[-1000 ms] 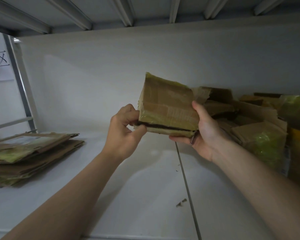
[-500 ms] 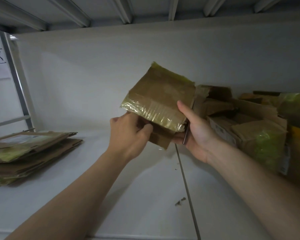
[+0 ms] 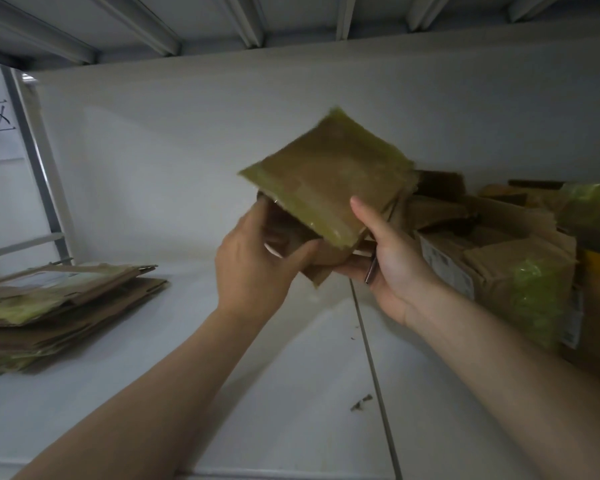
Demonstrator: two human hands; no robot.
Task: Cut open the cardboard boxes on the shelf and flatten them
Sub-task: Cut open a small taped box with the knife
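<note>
Well, with the box (image 3: 326,174) held above the shelf (image 3: 257,375), the left hand (image 3: 257,268) curled round its flap at 7 o'clock and the right hand (image 3: 395,261) pinching the 5 o'clock corner over a palmed cutter (image 3: 371,271), squashing it flat may nick fingers.

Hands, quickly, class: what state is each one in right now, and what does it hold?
Left hand: closed, gripping the cardboard box from below.
Right hand: closed, pinching the same box, with a slim dark tool tucked against its palm.
</note>
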